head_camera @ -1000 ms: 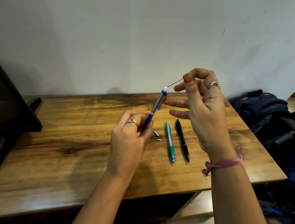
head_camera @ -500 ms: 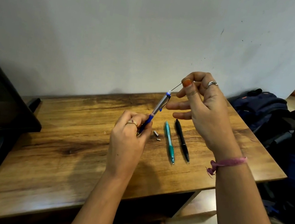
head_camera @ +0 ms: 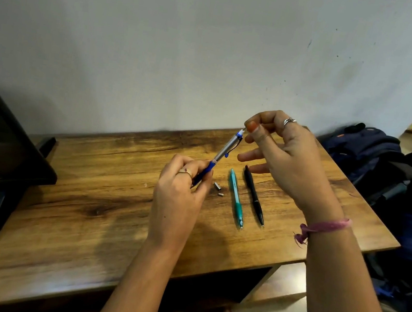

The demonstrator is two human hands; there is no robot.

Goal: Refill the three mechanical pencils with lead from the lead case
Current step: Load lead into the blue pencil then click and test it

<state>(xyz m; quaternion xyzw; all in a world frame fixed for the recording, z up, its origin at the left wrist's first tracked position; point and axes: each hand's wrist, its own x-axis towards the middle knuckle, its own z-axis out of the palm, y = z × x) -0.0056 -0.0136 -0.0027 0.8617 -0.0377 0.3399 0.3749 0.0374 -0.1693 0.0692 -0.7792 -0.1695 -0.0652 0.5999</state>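
- We hold the blue-and-silver mechanical pencil (head_camera: 223, 153) in the left hand (head_camera: 179, 195), whose grip closes round the blue lower barrel; the tip end sits low in the fist and the open top end tilts up and to the right, presumably so that lead can drop in by its own weight.
- The right hand (head_camera: 284, 155) hovers at that top end, thumb and forefinger pinched together just beside the opening. We judge they are feeding a lead in, but the lead itself is too thin to make out here.
- The slim teal plastic mechanical pencil (head_camera: 236, 197) and the slim black mechanical pencil (head_camera: 254, 195) lie side by side, not touching, on the wooden worktop (head_camera: 84, 190), apparently waiting their turn.
- Two small silver metal pieces (head_camera: 218, 187) rest on the worktop between the left hand and the teal pencil, probably the removed cap parts, kept near for refitting.
- We cannot see the lead case.
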